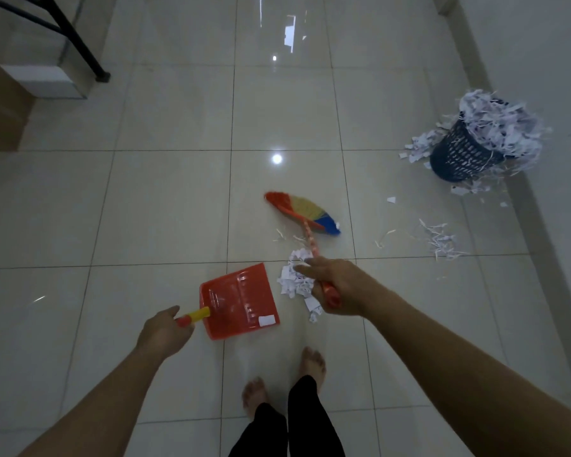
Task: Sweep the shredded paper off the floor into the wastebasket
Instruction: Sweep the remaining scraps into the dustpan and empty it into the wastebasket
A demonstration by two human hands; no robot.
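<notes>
Beside the red dustpan (239, 300), held by the left hand's (165, 331) closed grip, lay shredded paper (295, 278); the right hand (335, 286) clasped the broom (305, 214), wastebasket (465, 156) well beyond

Dustpan (241, 300) lies left of paper pile (295, 278); wastebasket (463, 153) far right.

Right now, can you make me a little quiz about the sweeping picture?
1. True or false: the dustpan holds a big heap of paper.
2. Which hand holds the broom?
3. The wastebasket is: A) empty, B) overflowing, C) tipped over.

Key:
1. False; only a scrap or two lie in it, and the paper pile sits on the floor beside it.
2. The right hand; the left hand holds the dustpan handle.
3. B.
</notes>
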